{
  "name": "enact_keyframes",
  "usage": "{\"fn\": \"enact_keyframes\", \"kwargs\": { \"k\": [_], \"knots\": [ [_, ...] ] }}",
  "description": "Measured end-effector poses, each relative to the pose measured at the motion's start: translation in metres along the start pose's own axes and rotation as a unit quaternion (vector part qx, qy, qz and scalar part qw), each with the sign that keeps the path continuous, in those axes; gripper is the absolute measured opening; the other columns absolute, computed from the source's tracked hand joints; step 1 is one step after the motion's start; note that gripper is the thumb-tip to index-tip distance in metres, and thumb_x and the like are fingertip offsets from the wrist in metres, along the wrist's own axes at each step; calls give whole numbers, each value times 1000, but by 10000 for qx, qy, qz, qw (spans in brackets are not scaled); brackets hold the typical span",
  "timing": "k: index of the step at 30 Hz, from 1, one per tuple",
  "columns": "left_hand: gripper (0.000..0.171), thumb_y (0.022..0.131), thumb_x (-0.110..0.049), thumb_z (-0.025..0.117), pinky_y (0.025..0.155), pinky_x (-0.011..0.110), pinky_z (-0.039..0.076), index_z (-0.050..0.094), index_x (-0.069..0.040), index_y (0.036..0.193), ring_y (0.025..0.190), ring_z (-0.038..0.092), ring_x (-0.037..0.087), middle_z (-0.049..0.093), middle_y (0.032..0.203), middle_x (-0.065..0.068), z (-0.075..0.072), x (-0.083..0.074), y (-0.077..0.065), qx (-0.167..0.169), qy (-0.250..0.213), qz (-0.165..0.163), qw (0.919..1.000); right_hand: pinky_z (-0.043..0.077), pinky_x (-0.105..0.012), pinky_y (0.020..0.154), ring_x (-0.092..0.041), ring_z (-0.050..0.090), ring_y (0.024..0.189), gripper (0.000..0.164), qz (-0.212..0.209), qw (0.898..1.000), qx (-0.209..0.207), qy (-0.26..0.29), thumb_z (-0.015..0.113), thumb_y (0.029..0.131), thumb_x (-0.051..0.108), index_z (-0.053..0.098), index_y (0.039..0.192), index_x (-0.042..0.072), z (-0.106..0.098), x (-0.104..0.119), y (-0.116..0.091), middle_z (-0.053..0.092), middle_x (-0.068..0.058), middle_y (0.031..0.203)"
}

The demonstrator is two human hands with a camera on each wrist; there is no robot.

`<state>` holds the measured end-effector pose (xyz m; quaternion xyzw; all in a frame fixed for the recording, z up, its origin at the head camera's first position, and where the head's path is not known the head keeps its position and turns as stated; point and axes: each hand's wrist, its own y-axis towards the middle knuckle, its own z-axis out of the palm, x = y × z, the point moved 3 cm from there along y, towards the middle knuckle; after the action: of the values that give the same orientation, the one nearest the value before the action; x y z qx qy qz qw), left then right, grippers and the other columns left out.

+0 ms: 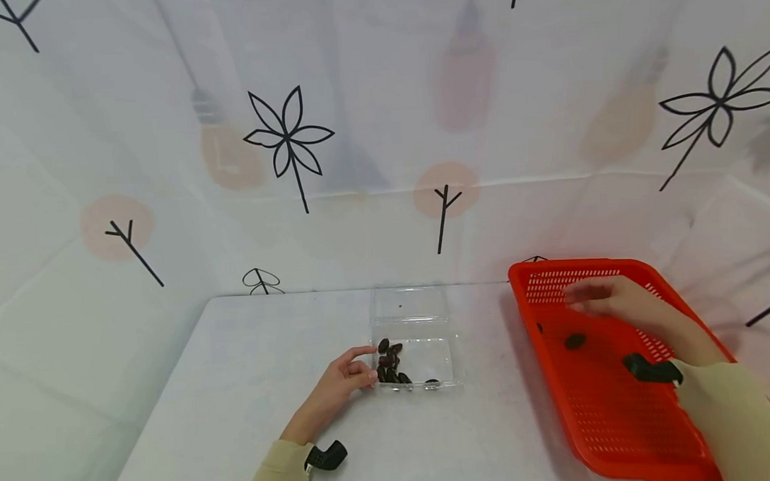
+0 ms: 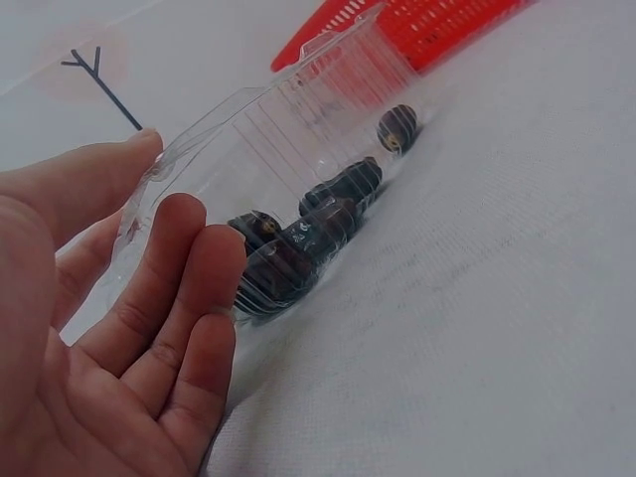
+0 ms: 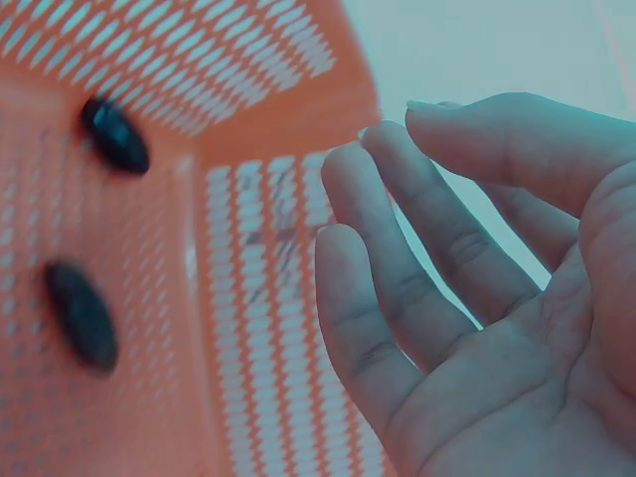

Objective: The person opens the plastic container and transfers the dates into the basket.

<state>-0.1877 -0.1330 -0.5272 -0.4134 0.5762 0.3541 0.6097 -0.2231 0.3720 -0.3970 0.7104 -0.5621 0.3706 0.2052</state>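
Observation:
At the middle of the table, a clear plastic box (image 1: 427,349) stands with its hinged lid (image 1: 409,305) laid back. Several glossy dark oval pieces, looking like dates (image 1: 392,360), are heaped along its left side, and one lies apart by the front wall. My left hand (image 1: 345,376) holds the box's left edge, thumb tip at the rim (image 2: 157,171) and the other fingers along the wall. Over the red basket (image 1: 610,402) is my right hand (image 1: 606,300), fingers loosely bent with nothing visible between them. Two dark oval pieces (image 3: 81,316) lie in the basket beside it.
The basket has perforated walls and stands at the table's right side, its raised rim (image 1: 559,418) facing the box. A white cloth (image 1: 250,387) covers the table. Behind it hangs a patterned white curtain (image 1: 369,149). Each wrist wears a black camera mount (image 1: 325,456).

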Motion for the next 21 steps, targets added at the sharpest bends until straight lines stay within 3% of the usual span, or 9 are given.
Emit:
{"fn": "enact_keyframes", "kwargs": {
  "k": [4, 8, 21],
  "knots": [
    [52, 94, -12, 70, 83, 30, 51, 50, -6, 142, 85, 64, 17, 65, 88, 2, 0, 1, 0, 13, -21, 8, 10000, 54, -32, 80, -23, 59, 107, 45, -107, 9997, -30, -224, 68, 96, 30, 62, 133, 6, 3, 24, 5, 64, -13, 125],
    [53, 94, -11, 70, 83, 31, 52, 50, -6, 142, 85, 64, 17, 65, 88, 2, 1, 0, 0, 13, -68, 16, 10000, 54, -31, 82, -20, 60, 107, 44, -350, 9993, 73, -49, 69, 96, 26, 62, 132, 3, 10, 49, 12, 64, -15, 124],
    [54, 94, -12, 70, 82, 29, 51, 49, -4, 142, 85, 64, 16, 65, 88, 1, 0, -2, -1, -8, 44, -5, 10000, 53, -29, 87, -25, 67, 106, 33, -761, 9920, 889, 481, 69, 94, 14, 65, 125, 1, 56, 94, 54, 69, -11, 116]
  ]
}}
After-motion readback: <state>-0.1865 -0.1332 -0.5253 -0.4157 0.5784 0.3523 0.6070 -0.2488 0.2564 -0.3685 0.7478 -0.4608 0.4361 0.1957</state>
